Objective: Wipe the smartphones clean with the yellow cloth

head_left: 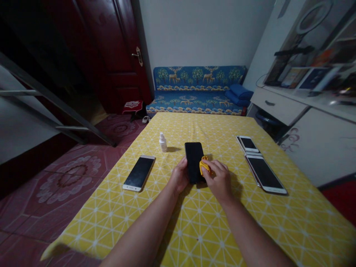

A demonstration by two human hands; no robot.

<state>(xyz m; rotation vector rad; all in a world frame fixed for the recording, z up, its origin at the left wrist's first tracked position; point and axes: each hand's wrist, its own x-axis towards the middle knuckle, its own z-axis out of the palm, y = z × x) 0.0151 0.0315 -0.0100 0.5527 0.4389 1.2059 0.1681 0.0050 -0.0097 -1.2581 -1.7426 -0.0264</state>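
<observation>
A black smartphone (194,159) is propped up over the middle of the table, its dark screen facing me. My left hand (179,176) grips it by the left edge. Pinched in the fingers of my right hand (219,178) is a bunched yellow cloth (204,166), pressed against the right side of the screen. To the left lies a gold-and-white smartphone (139,173) with its screen up. Behind it stands a small white bottle (162,142) with a narrow cap.
On the right, a small white phone (248,144) and a larger white phone (266,172) lie in a row, with other phones partly hidden beneath. A yellow patterned tablecloth (200,237) covers the table. Beyond are a blue sofa (191,98) and a white cabinet (319,137).
</observation>
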